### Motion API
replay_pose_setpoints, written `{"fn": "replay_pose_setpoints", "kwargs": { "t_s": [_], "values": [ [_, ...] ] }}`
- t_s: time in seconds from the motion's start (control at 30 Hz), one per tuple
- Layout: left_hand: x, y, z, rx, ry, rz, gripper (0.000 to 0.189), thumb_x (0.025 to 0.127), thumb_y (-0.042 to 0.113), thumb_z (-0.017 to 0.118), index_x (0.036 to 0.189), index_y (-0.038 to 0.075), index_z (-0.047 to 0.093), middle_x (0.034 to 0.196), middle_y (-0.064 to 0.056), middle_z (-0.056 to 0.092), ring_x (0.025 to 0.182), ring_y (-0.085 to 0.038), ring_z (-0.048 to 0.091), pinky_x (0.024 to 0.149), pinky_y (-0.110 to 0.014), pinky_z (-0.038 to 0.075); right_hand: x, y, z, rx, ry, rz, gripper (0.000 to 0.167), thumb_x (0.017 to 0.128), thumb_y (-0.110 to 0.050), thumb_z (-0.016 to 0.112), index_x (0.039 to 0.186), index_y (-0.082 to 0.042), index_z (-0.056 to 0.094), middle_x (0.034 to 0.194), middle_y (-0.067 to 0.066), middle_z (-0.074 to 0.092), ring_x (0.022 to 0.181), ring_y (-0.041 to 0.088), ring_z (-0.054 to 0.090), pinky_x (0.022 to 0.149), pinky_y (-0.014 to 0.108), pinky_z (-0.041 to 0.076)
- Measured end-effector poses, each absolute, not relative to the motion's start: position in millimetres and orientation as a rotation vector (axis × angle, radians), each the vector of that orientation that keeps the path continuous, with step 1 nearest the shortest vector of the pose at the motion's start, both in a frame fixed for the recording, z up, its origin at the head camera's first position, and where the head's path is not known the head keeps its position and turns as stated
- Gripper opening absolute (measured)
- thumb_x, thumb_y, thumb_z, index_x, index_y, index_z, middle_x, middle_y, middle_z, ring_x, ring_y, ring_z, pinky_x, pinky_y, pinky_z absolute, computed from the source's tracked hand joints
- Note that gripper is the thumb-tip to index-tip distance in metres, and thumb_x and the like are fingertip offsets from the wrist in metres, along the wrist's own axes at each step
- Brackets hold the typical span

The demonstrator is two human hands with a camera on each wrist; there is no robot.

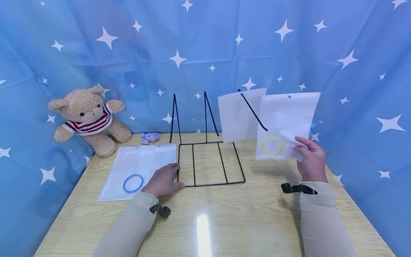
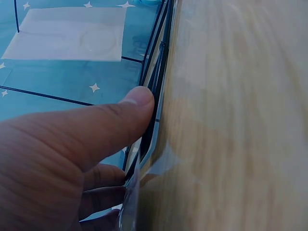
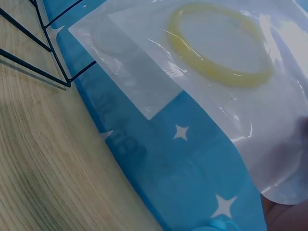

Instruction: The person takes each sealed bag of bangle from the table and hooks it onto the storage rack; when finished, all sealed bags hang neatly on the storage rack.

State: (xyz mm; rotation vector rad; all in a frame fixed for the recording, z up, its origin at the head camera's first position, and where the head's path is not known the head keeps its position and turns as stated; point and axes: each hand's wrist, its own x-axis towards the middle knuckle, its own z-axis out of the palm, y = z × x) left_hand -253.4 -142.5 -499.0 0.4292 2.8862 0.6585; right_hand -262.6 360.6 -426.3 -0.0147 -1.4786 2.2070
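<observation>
My right hand (image 1: 311,159) pinches the lower right edge of a clear-and-white zip bag (image 1: 290,117) with a yellow ring (image 1: 272,146) inside. This bag is held up at the right prong (image 1: 253,111) of a black wire display rack (image 1: 210,185). Another bag (image 1: 237,117) hangs on that prong, behind the first. My left hand (image 1: 162,180) grips the rack's left front corner, its thumb (image 2: 139,98) against the wire. Under and beside that hand lie two flat bags (image 1: 122,178), one with a blue ring (image 1: 133,183); the other is partly covered by the hand.
At the back left a teddy bear (image 1: 90,117) in a striped shirt leans against the blue star curtain (image 1: 205,43). A small purple toy (image 1: 149,137) lies near it. A small blue object (image 1: 313,125) shows behind the raised bag. All stand on a wooden table (image 1: 244,214).
</observation>
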Motion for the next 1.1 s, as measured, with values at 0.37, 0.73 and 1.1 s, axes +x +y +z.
{"fn": "replay_pose_setpoints", "kwargs": {
  "t_s": [0.37,0.73,1.1],
  "values": [
    [-253.7,-142.5,-500.2,0.423,2.89,0.663,0.087,0.089,0.045,0.084,0.157,0.003,0.049,0.164,-0.018,0.044,0.152,-0.041,0.041,0.123,-0.056,0.038,-257.9,362.4,-424.8,0.099,-1.969,2.082,0.038,0.098,0.011,0.059,0.127,-0.006,0.077,0.127,-0.004,0.054,0.097,0.009,0.064,0.076,0.017,0.06],
    [-251.9,-140.9,-496.5,0.41,2.881,0.652,0.086,0.09,0.044,0.083,0.157,0.003,0.048,0.165,-0.017,0.043,0.153,-0.04,0.04,0.123,-0.055,0.037,-252.3,354.0,-416.2,0.301,-2.416,1.726,0.034,0.102,0.004,0.058,0.13,-0.005,0.075,0.127,-0.022,0.063,0.105,0.001,0.062,0.08,0.014,0.057],
    [-252.5,-141.0,-497.0,0.426,2.894,0.637,0.085,0.09,0.044,0.083,0.156,0.002,0.049,0.164,-0.018,0.044,0.152,-0.04,0.041,0.122,-0.055,0.038,-247.0,338.0,-404.2,0.514,-2.629,1.664,0.031,0.101,0.001,0.063,0.129,-0.004,0.075,0.128,-0.02,0.068,0.111,0.001,0.065,0.084,0.021,0.059]
  ]
}}
